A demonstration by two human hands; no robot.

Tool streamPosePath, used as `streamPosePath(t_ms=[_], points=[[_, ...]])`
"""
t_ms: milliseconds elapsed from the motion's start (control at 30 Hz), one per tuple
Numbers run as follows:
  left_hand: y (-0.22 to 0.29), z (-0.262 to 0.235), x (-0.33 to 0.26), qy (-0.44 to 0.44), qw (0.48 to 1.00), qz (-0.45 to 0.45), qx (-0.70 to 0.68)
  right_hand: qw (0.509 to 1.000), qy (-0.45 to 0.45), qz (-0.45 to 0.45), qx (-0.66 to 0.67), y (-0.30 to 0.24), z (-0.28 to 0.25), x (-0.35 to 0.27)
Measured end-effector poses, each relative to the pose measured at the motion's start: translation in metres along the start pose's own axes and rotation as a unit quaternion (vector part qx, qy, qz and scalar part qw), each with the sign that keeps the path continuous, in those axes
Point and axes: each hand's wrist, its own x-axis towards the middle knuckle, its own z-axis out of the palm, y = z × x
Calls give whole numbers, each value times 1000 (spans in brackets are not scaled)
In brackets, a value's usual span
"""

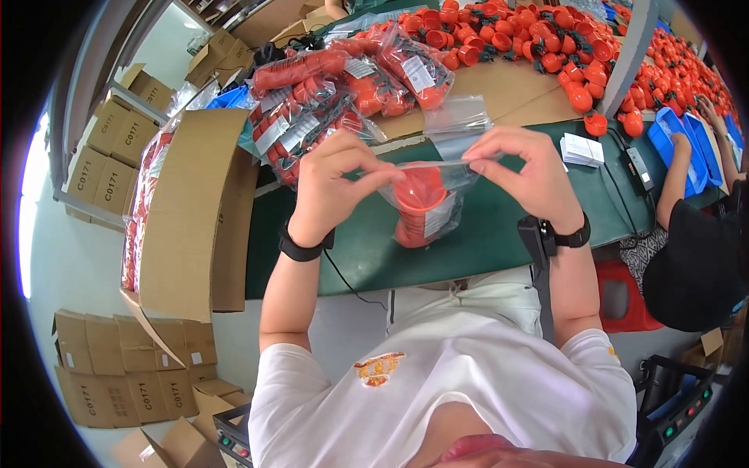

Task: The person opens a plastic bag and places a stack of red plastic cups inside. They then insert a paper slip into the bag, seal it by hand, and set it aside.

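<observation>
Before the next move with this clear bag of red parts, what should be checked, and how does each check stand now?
1. Left hand pinches the clear bag at its top edge: ok.
2. Right hand pinches the same edge: ok.
3. Red parts sit inside the bag: ok.
4. Bag top fully sealed: cannot tell.
5. Green table below the bag is bare: ok.
6. Filled bags piled apart, behind the hands: ok.

A clear zip bag (425, 207) of orange parts with a white label hangs between both hands, filled labelled bags (343, 93) piled beyond them, brown cartons (117, 152) far left.
</observation>
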Motion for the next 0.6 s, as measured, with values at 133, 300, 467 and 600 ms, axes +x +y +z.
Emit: streamPosePath(t_ms=[133,300,467,600], points=[[1,-1,5,2,999,6,35,998,27,49,-38,5,-4,-3],[-10,-10,10,11,983,103,151,996,15,80,-26,6,-9,4],[-22,-16,-2,23,991,78,111,994,-13,105,-11,10,-10,7],[-31,9,-19,42,955,-85,-282,993,20,69,91,19,3,16]])
